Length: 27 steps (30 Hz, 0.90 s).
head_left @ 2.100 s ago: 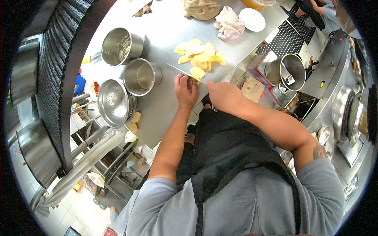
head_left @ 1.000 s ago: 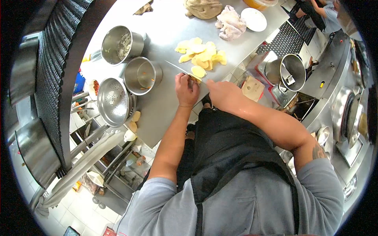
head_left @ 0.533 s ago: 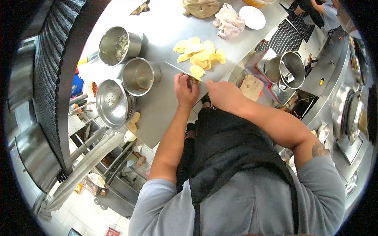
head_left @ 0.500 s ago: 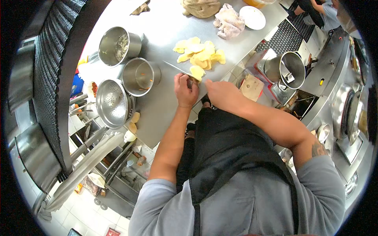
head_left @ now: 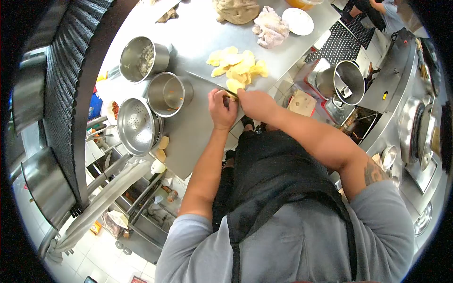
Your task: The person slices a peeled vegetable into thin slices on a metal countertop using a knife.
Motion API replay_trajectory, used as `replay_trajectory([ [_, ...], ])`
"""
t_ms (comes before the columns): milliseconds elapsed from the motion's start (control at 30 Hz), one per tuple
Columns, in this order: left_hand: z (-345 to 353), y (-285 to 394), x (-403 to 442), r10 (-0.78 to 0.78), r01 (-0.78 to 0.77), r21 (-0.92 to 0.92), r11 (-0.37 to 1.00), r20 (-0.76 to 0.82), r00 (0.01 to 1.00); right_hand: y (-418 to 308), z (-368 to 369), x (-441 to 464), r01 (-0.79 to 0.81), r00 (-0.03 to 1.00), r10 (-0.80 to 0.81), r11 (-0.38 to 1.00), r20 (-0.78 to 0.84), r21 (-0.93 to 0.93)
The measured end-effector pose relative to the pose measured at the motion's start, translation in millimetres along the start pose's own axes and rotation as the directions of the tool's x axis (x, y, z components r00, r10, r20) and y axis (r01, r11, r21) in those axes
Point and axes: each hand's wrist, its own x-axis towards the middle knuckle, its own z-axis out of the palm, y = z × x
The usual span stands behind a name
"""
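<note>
My right hand (head_left: 255, 104) is closed around the handle end of a knife (head_left: 211, 81), whose thin blade points away to the left over the steel table. Close beside it, my left hand (head_left: 222, 111) is curled with its fingers bent around a small potato piece (head_left: 230, 95), mostly hidden by the fingers. The blade lies at the piece, just past my fingertips. A single yellow potato slice (head_left: 235, 85) is right beyond the blade. Farther on, a loose pile of potato slices (head_left: 240, 65) is spread on the tabletop.
Left of my hands stand a steel pot (head_left: 170, 94), another pot (head_left: 144, 59) and a colander (head_left: 137, 126). Peeled pieces (head_left: 161, 154) lie at the table's left edge. At the back are a raw chicken (head_left: 271, 28), a white plate (head_left: 298, 21) and a brown cloth-like lump (head_left: 236, 10). Another person (head_left: 384, 16) is far right.
My right hand has moved left and slightly up toward my left hand, carrying the knife with it. The blade now reaches farther left. The whole view has shifted slightly.
</note>
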Motion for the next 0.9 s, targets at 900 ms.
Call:
replay_trajectory([
  [900, -29, 77, 53, -0.125, -0.337, 0.536, 0.774, 0.652, 0.748, 43, -58, -53, -0.161, 0.917, 0.181, 0.983, -0.356, 0.087],
])
